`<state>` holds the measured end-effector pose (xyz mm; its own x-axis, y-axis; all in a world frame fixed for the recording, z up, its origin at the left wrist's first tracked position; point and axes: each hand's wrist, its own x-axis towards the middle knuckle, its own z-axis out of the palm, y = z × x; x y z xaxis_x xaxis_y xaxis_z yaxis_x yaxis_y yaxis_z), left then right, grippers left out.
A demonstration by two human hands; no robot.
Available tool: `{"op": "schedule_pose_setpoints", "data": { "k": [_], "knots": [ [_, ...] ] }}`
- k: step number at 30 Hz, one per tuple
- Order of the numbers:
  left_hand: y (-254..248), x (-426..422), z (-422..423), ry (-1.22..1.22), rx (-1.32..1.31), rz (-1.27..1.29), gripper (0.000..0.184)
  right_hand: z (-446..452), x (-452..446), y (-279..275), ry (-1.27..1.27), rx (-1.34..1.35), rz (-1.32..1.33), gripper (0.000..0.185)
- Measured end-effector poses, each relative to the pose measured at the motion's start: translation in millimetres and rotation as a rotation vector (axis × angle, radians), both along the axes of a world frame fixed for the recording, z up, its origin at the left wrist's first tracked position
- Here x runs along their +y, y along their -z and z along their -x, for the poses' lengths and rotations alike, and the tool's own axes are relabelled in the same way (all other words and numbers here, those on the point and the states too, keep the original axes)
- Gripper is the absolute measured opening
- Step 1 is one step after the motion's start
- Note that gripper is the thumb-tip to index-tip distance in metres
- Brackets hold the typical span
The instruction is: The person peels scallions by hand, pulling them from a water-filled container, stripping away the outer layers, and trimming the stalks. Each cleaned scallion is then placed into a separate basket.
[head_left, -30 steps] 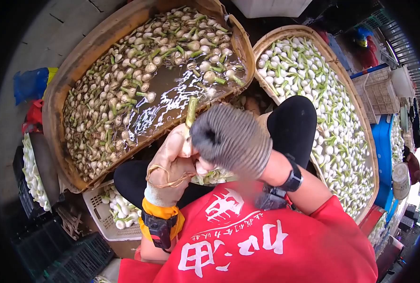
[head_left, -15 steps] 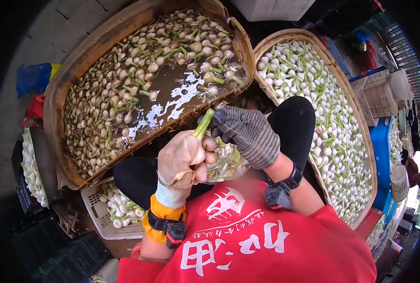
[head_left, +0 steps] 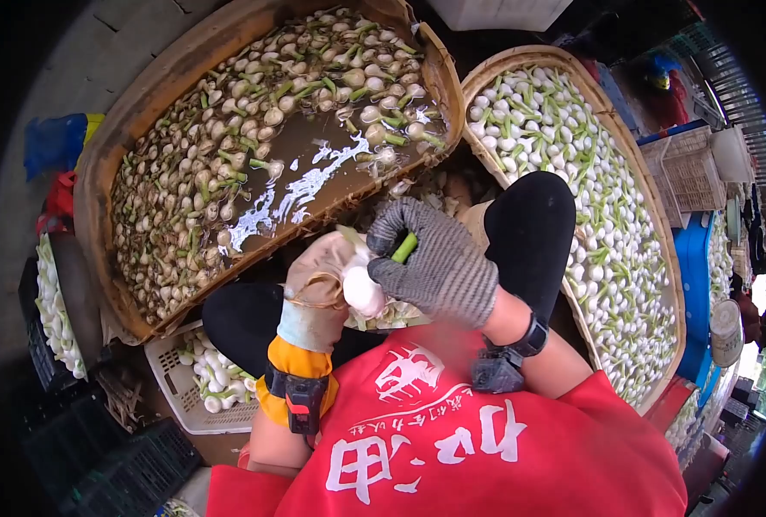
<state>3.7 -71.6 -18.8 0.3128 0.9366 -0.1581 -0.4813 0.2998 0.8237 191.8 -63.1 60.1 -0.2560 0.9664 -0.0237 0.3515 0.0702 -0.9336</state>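
Between my hands is a fresh garlic bulb (head_left: 363, 291), white and smooth, its cut green stalk (head_left: 406, 247) slanting up to the right. My right hand (head_left: 439, 271), in a grey striped knit glove, is closed with the stalk between thumb and curled fingers. My left hand (head_left: 312, 274), in a pale, stained glove, is closed against the bulb's left side. A pale, slightly green strip of skin (head_left: 352, 238) sticks up by its fingertips. The left fingertips are partly hidden behind the bulb. Below the hands, garlic peelings (head_left: 391, 315) lie in my lap area.
A large brown tub (head_left: 189, 320) of garlic in muddy water stands ahead on the left. To the right is a rimmed tub (head_left: 564, 297) of clean white garlic. A white basket (head_left: 173, 379) with several bulbs sits by my left knee. Dark crates (head_left: 137, 470) stand lower left.
The bulb has tipped, its stalk swinging right into my right hand's grip. My right hand has moved left and down over it. A strip of skin now shows at my left hand.
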Motion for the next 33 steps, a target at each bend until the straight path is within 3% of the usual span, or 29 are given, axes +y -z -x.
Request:
{"op": "schedule_pose_setpoints", "data": {
  "k": [1,3,4,6,7,8,9,11,13,15,16,17,18,19,20,21,23,24,25,27,29,31,33],
  "knots": [
    [-5,3,-10,-0.179,0.179,0.113,0.01,-5,-1,-5,-0.009,0.097,0.055,0.022],
    [-29,10,9,-0.108,-0.361,0.261,0.012,-20,2,-8,0.041,0.07,-0.041,0.018],
    [-31,10,13,-0.128,-0.369,0.166,0.021,-29,6,-1,0.083,0.065,-0.112,0.018],
    [-25,13,24,0.042,-0.292,0.076,0.038,-51,15,-7,0.433,-0.087,-0.209,0.019],
    [-27,16,25,0.2,-0.154,0.083,0.044,-65,27,2,0.667,-0.284,-0.374,0.022],
    [-29,19,25,0.367,-0.015,0.067,0.05,-79,38,4,0.753,-0.261,-0.514,0.027],
    [-21,21,20,0.465,0.496,-0.028,0.052,-85,40,2,0.849,-0.309,-0.475,0.03],
    [4,27,20,0.552,0.924,-0.718,0.051,-90,43,7,0.808,-0.276,-0.41,0.03],
    [8,49,24,0.676,0.973,-0.644,0.045,-78,39,10,0.682,-0.189,-0.175,0.03],
    [3,79,19,0.5,0.613,0.168,0.046,-65,34,26,0.549,-0.135,-0.164,0.028],
    [20,100,21,0.418,0.447,0.031,0.051,-60,31,33,0.516,-0.152,-0.078,0.034],
    [34,126,22,0.392,0.376,0.18,0.059,-55,29,42,0.46,-0.18,-0.059,0.035],
    [25,141,5,0.272,0.455,0.198,0.05,-51,28,47,0.415,-0.164,0.002,0.035],
    [44,164,5,0.358,0.435,0.151,0.065,-46,28,51,0.373,-0.147,0.063,0.035],
    [52,182,-12,0.351,0.522,0.182,0.066,-43,29,56,0.376,-0.147,0.068,0.035],
    [79,201,-26,0.398,0.709,0.122,0.065,-42,29,61,0.301,-0.102,0.108,0.034],
    [155,235,-48,0.447,1.235,-0.315,0.055,-41,29,68,0.238,-0.067,0.154,0.034],
    [178,245,-57,0.457,1.222,-0.319,0.055,-42,30,70,0.196,-0.108,0.122,0.034],
    [197,254,-63,0.624,1.061,-0.055,0.052,-43,30,72,0.153,-0.15,0.089,0.034],
    [348,281,-48,0.833,0.921,-0.259,0.043,-47,33,69,0.195,-0.217,0.108,0.033],
    [270,267,-68,1.0,0.884,-0.702,0.04,-53,31,72,0.23,-0.199,0.09,0.031],
    [201,235,-64,0.78,0.687,-0.193,0.047,-59,35,64,0.23,-0.209,0.128,0.027],
    [151,208,-54,0.481,0.542,-0.016,0.051,-64,35,74,0.195,-0.098,0.081,0.023]
  ]
}}
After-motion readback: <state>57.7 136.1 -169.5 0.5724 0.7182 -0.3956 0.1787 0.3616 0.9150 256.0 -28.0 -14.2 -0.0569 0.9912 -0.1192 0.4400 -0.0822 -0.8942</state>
